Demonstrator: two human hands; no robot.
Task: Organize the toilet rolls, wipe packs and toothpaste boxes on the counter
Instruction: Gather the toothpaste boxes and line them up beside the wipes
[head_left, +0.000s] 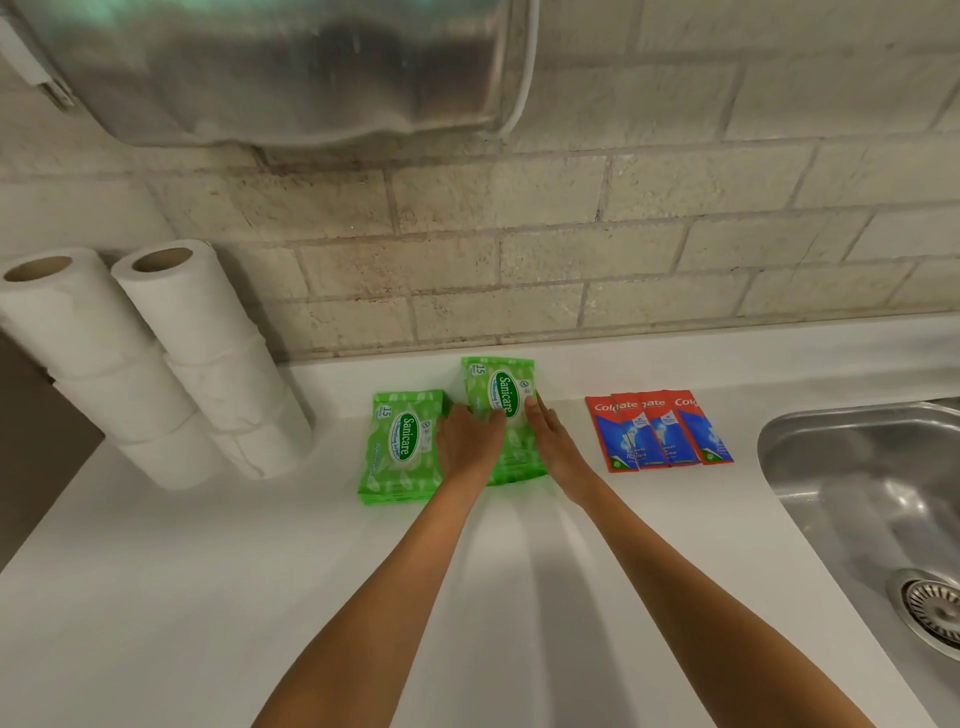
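Head view: the right wipe pack stack (500, 402) is pressed on the tabletop (208, 597) between the left hand (467, 444) and right hand (548, 439), fingers laid flat; under uneven pressure, slick packs may be skewed into the left stack (401, 449).

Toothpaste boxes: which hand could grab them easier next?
Probably the right hand. It rests on the right edge of the right wipe stack, the side facing the toothpaste boxes. The left hand lies on that stack's left side, farther away.
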